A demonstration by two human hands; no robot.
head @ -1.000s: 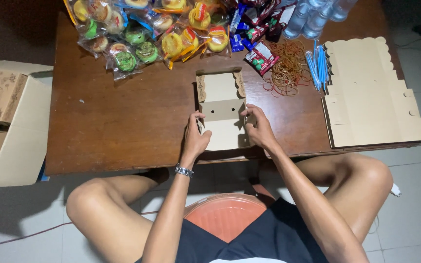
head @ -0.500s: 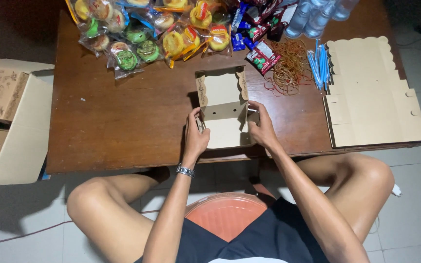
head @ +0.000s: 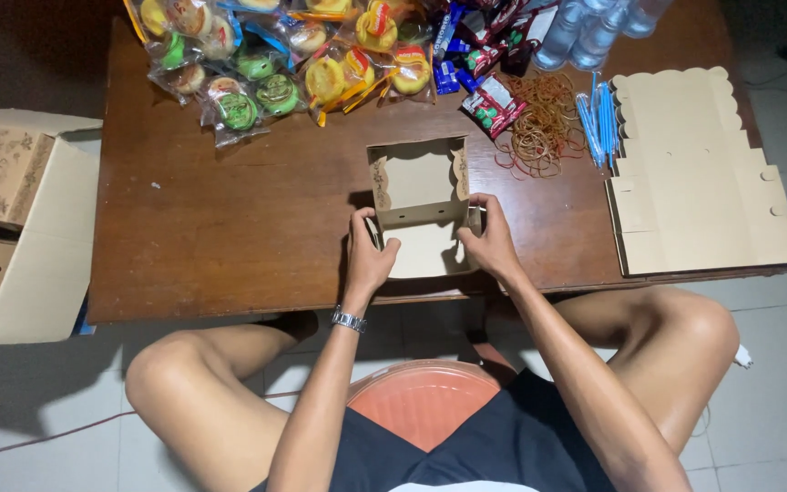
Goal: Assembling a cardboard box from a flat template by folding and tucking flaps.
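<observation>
Your left hand (head: 368,258) and right hand (head: 492,244) are clamped on opposite sides of the small cardboard box (head: 419,208), which sits half folded at the near edge of the brown table (head: 229,228). A stack of flat box blanks (head: 699,182) lies to your right, and wrapped snacks (head: 257,64) crowd the far edge.
</observation>
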